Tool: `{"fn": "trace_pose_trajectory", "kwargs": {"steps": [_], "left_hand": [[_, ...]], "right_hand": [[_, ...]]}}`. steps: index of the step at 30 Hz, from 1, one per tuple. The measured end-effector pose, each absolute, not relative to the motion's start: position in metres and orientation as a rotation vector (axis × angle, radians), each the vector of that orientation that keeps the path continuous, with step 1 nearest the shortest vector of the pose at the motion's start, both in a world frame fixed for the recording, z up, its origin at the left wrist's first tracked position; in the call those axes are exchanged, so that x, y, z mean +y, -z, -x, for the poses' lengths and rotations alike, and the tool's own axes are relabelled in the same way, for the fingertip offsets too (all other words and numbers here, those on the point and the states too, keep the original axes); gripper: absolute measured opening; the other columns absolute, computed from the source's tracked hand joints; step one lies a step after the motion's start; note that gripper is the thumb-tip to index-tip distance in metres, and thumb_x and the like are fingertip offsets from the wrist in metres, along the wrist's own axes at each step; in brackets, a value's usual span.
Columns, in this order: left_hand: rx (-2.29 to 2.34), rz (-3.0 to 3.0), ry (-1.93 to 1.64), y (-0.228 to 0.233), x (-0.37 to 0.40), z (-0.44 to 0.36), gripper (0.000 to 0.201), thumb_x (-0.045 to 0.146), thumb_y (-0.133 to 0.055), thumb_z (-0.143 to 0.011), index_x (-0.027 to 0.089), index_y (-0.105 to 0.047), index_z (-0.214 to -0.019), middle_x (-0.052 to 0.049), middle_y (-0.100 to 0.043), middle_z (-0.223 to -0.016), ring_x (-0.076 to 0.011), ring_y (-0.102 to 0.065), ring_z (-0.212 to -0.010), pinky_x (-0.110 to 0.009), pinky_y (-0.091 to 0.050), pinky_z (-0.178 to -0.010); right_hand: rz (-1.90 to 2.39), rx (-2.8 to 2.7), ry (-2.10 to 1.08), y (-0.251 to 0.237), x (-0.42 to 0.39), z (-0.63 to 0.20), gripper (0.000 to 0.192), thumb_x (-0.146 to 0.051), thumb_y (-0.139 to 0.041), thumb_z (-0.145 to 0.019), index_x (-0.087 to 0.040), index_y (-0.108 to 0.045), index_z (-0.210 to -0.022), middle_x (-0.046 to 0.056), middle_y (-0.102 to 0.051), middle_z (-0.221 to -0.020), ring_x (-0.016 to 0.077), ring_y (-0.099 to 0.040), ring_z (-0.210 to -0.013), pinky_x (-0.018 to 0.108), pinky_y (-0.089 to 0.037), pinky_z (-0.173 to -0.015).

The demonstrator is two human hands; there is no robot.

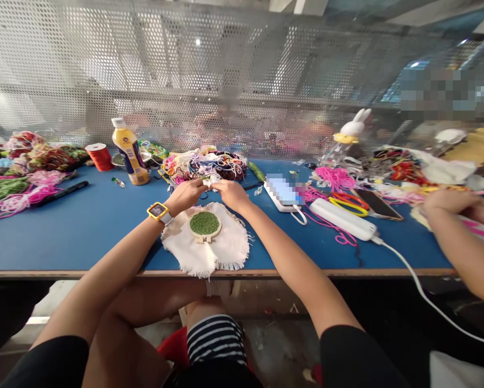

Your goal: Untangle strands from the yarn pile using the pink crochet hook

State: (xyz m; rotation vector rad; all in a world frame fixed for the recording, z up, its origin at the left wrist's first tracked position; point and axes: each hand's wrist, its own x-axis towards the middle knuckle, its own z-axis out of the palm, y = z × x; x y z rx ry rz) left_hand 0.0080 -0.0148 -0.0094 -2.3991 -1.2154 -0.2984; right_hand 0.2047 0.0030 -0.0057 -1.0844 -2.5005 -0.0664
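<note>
And here we are at the front of the blue tabletop (116, 237), your left hand (184, 197) and your right hand (234, 197) nearly meeting, fingers bent inward and drawn close together, tip to tip! A small pale scrap (213, 182) shows right at the fingertips, but whether either hand truly pinches it, you cannot tell from up here. Just below, framed between your wrists, sits the embroidery hoop (204, 238), its round of green stitching (204, 222) facing up, its clasp towards you, on the white fringed cloth (189, 258). And look at that cloth: its front fringe comes right down to the wooden edge (116, 274)! Room for your left arm: a broad stretch of blue runs out towards the black pen (66, 192). Ahead it's tight, with the tangled thread heap (213, 163) just beyond your fingers and the perforated screen (233, 70) behind that. On the right, a phone (284, 188) sits near your hand, then the white power strip (344, 218), its cord (413, 275) dropping over the edge; farther along, a co-worker's hands (447, 207) mark the limit on that side.
</note>
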Motion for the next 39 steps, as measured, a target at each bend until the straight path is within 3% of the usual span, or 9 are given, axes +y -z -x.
{"fn": "trace_pose_trajectory", "kwargs": {"steps": [5,12,22,31,34,37,39], "left_hand": [[-1.21,2.458,0.466,0.012,-0.012,-0.008,0.04,0.002,-0.038,-0.081,0.018,-0.067,-0.103,-0.007,-0.063,-0.087,-0.0157,-0.056,-0.071,-0.026,-0.033,-0.055],[-1.275,2.352,0.478,0.013,-0.002,0.002,0.025,0.005,-0.043,-0.085,0.015,-0.064,-0.096,-0.01,-0.062,-0.09,-0.0183,-0.057,-0.071,-0.028,-0.034,-0.057],[-1.355,2.185,0.438,0.004,0.0,0.02,0.028,0.004,-0.04,-0.084,0.016,-0.063,-0.096,-0.011,-0.063,-0.091,-0.0222,-0.061,-0.079,-0.03,-0.036,-0.056],[-1.485,2.125,0.379,-0.001,-0.002,0.037,0.031,0.004,-0.04,-0.084,0.017,-0.063,-0.1,-0.011,-0.064,-0.097,-0.0229,-0.062,-0.082,-0.03,-0.039,-0.056],[-1.474,2.173,0.375,-0.004,-0.004,0.048,0.031,0.007,-0.04,-0.087,0.018,-0.065,-0.103,-0.012,-0.065,-0.096,-0.0258,-0.061,-0.092,-0.034,-0.046,-0.069],[-1.36,2.15,0.5,-0.006,-0.01,0.037,0.033,0.019,-0.048,-0.091,0.018,-0.06,-0.121,-0.017,-0.06,-0.117,-0.0319,-0.052,-0.114,-0.046,-0.044,-0.091],[-1.32,2.139,0.582,-0.004,-0.016,0.016,0.044,0.023,-0.051,-0.091,0.019,-0.049,-0.135,-0.019,-0.052,-0.131,-0.0331,-0.048,-0.119,-0.048,-0.042,-0.095]], "right_hand": [[1.039,-2.497,-0.05,0.0,0.005,-0.209,0.042,-0.003,-0.042,-0.085,-0.018,-0.07,-0.112,0.009,-0.071,-0.104,0.0201,-0.063,-0.091,0.025,-0.042,-0.076],[1.146,-2.418,-0.014,0.004,0.015,-0.212,0.04,-0.006,-0.042,-0.087,-0.019,-0.07,-0.113,0.007,-0.072,-0.099,0.0197,-0.065,-0.085,0.025,-0.041,-0.071],[1.353,-2.312,0.042,0.0,0.018,-0.218,0.038,-0.014,-0.045,-0.088,-0.027,-0.071,-0.114,0.005,-0.075,-0.097,0.0216,-0.067,-0.086,0.026,-0.044,-0.069],[1.461,-2.251,0.015,-0.005,0.017,-0.221,0.034,-0.017,-0.044,-0.089,-0.024,-0.072,-0.109,0.006,-0.075,-0.098,0.024,-0.068,-0.092,0.028,-0.045,-0.071],[1.457,-2.271,0.079,-0.001,0.017,-0.22,0.035,-0.015,-0.044,-0.089,-0.024,-0.071,-0.111,0.008,-0.074,-0.102,0.0253,-0.068,-0.093,0.029,-0.046,-0.071],[1.403,-2.289,0.161,0.005,0.012,-0.213,0.04,-0.01,-0.042,-0.088,-0.025,-0.069,-0.113,0.007,-0.072,-0.106,0.024,-0.067,-0.091,0.029,-0.046,-0.071],[1.338,-2.306,0.197,0.007,0.006,-0.207,0.041,-0.008,-0.04,-0.088,-0.025,-0.067,-0.114,0.007,-0.071,-0.107,0.0226,-0.067,-0.088,0.029,-0.046,-0.071]]}}
